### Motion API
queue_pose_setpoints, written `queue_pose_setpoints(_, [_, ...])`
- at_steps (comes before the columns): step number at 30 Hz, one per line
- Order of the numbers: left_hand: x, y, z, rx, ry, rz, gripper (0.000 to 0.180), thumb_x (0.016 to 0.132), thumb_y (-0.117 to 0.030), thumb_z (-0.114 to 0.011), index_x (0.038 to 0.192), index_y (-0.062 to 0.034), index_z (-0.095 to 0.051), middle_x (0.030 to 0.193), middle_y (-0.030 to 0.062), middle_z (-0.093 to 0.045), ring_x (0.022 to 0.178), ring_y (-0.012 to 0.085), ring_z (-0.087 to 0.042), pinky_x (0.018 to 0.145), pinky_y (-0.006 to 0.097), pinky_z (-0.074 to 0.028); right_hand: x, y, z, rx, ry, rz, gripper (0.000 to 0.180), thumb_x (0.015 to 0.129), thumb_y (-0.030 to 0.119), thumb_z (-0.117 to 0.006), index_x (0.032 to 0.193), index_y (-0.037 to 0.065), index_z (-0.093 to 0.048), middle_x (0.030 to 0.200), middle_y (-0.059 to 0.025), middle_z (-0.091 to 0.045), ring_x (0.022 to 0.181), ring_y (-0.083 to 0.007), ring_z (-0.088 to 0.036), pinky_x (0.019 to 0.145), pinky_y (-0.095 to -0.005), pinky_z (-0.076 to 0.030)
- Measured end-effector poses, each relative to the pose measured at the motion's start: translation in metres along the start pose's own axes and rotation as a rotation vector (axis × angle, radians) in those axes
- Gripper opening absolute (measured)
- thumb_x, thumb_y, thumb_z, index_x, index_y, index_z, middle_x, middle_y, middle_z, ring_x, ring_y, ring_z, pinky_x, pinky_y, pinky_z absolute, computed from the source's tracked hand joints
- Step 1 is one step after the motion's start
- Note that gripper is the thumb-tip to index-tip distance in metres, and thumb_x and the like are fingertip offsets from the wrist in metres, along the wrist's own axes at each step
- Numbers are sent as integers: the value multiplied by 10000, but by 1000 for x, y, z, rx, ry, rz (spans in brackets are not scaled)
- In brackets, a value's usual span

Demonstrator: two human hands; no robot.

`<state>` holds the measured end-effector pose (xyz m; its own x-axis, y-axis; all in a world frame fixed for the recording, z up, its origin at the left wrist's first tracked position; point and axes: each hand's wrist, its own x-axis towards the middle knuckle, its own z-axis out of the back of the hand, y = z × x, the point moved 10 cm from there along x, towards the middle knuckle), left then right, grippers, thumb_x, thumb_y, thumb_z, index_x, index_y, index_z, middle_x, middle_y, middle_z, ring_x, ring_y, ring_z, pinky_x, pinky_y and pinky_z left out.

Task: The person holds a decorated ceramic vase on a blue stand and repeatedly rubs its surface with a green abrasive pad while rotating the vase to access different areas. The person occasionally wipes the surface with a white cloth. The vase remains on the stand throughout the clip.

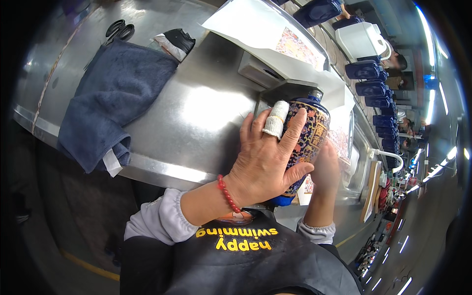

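L hand + R hand at btl, 3 o'clock in view
L fingers spread over it; R blurred, can't tell

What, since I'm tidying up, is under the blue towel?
The blue towel lies on the metal table; black scissor handles show at its far edge. Whatever it fully covers cannot be seen.

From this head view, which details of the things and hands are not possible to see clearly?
In the head view:
Decorated blue bottle: the left hand covers part of its pattern.
Right hand: blurred, so its exact grip is unclear.
Black scissors: the blue-grey towel hides the blades.
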<state>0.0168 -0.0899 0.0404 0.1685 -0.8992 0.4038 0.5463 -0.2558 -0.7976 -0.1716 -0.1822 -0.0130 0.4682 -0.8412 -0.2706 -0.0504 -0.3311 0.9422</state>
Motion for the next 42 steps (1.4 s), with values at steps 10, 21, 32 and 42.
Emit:
queue_pose_setpoints(10, [7,1,4,3,-9,-62,919,986,-604,-548,1579,49,-292,1407,271,-545,1312,425,-467,1170,536,-203,1,4,-6,-75,29,85,403,1053,224,-607,1359,-35,-572,1247,-82,-682,1116,-138,-645,967,-292,-515])
queue_pose_setpoints(21, [-1,14,12,-113,67,-344,879,926,-711,-570,1586,-151,-423,1588,265,-380,1458,432,-360,1205,511,-238,-34,61,-6,-902,-222,671,638,1034,465,-603,1474,14,-503,1389,-167,-548,1225,-219,-587,975,-345,-489])
queue_pose_setpoints(32, [-2,14,0,-30,169,-366,1031,796,-788,-648,1608,-213,-376,1585,258,-338,1400,443,-377,1203,554,-197,-49,33,-43,-943,87,658,946,867,600,-734,1580,71,-407,1621,-227,-294,1464,-387,-382,1180,-485,-357])
queue_pose_setpoints(42, [-2,16,-1,-59,184,-366,1065,789,-805,-642,1622,-212,-344,1601,252,-331,1422,448,-356,1206,553,-182,-45,27,-39,-982,131,543,1112,760,656,-790,1600,68,-359,1603,-239,-339,1472,-402,-375,1178,-489,-366])
